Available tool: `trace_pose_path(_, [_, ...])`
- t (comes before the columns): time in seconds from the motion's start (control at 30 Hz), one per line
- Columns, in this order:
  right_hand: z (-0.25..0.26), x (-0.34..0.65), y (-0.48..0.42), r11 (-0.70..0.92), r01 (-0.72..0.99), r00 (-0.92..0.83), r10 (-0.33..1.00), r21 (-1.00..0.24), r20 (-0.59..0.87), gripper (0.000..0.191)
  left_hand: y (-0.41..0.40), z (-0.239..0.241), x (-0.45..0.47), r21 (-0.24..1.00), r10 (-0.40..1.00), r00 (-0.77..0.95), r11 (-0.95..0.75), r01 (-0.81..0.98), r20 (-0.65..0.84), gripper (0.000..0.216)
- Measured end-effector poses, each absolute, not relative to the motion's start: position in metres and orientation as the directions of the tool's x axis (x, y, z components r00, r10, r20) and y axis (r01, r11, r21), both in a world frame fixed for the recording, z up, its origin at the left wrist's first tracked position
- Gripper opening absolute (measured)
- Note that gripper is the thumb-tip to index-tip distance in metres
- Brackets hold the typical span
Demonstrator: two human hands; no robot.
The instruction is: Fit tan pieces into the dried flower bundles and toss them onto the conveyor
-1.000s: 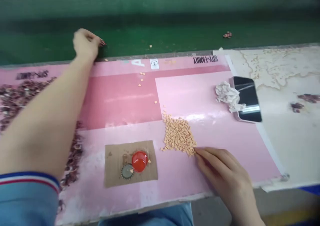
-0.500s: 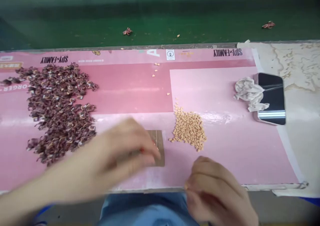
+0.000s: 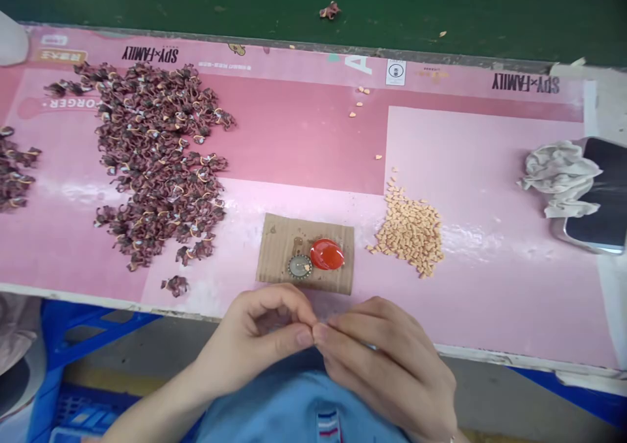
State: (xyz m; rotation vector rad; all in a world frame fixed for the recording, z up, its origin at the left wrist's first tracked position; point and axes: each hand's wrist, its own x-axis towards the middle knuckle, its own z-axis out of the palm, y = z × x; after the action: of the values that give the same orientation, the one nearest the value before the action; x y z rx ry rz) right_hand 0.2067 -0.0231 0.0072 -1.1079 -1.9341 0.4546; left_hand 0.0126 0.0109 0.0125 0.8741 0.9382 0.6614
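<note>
My left hand point(image 3: 269, 330) and my right hand point(image 3: 386, 361) meet fingertip to fingertip over the table's near edge. Both are pinched closed; whatever sits between the fingers is hidden or too small to make out. Just beyond them lies a piece of brown cardboard point(image 3: 274, 244). On it are a glossy red blob point(image 3: 327, 253) and, touching its left side, a crimped bottle cap point(image 3: 300, 266) with a small tan bit in it. Right of the cardboard is a heap of small tan pieces point(image 3: 411, 234). A large heap of dark purplish, many-limbed small pieces point(image 3: 157, 142) spreads to the left.
Crumpled whitish tissue point(image 3: 558, 172) lies partly over a phone point(image 3: 605, 195) at the right. A pink printed sheet point(image 3: 304, 136) covers the table. Behind it runs a green surface point(image 3: 196, 5) with one dark piece point(image 3: 330, 10). Blue plastic point(image 3: 53, 338) shows below left.
My left hand has come back from over the cardboard to meet my right hand, uncovering the red blob and cap. The whole view has shifted left.
</note>
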Motion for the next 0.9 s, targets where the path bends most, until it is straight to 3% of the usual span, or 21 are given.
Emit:
trace_pose_path(0.17, [0.009,0.199,-0.03,0.471,0.605,-0.194,0.869,-0.642,0.456,0.023,-0.001,0.008,0.016,0.859,0.839,0.377,0.48,-0.177,-0.392,0.047])
trace_pose_path(0.23, [0.01,0.196,-0.028,0.462,0.614,-0.181,0.872,-0.64,0.455,0.024,-0.004,0.007,0.017,0.932,0.91,0.285,0.344,-0.115,-0.301,0.042])
trace_pose_path(0.33, [0.011,0.191,-0.023,0.475,0.603,-0.184,0.865,-0.642,0.467,0.021,-0.006,0.005,0.016,0.999,0.983,0.183,0.022,0.032,-0.027,0.019])
trace_pose_path(0.4, [0.011,0.188,-0.02,0.477,0.576,-0.21,0.871,-0.664,0.444,0.019,-0.007,0.005,0.012,0.978,0.972,0.191,-0.162,0.132,0.135,0.004])
trace_pose_path(0.5, [0.009,0.192,-0.016,0.441,0.556,-0.189,0.893,-0.704,0.409,0.018,-0.013,0.004,-0.007,0.873,0.94,0.207,-0.33,0.359,0.271,0.015])
trace_pose_path(0.57, [0.004,0.199,-0.014,0.397,0.599,-0.111,0.901,-0.695,0.418,0.019,-0.02,0.002,-0.028,0.76,0.949,0.108,-0.303,0.575,0.296,0.023])
trace_pose_path(0.63, [-0.003,0.208,-0.012,0.352,0.658,-0.04,0.899,-0.666,0.435,0.02,-0.027,-0.002,-0.053,0.624,0.953,-0.038,-0.166,0.763,0.3,0.026])
trace_pose_path(0.73, [-0.013,0.219,-0.007,0.317,0.686,0.005,0.898,-0.655,0.44,0.022,-0.032,-0.01,-0.085,0.462,0.951,-0.143,0.0,0.887,0.274,0.018])
trace_pose_path(0.9, [-0.018,0.217,-0.001,0.298,0.672,0.034,0.902,-0.678,0.429,0.02,-0.033,-0.024,-0.106,0.465,0.976,-0.143,0.05,0.884,0.167,0.02])
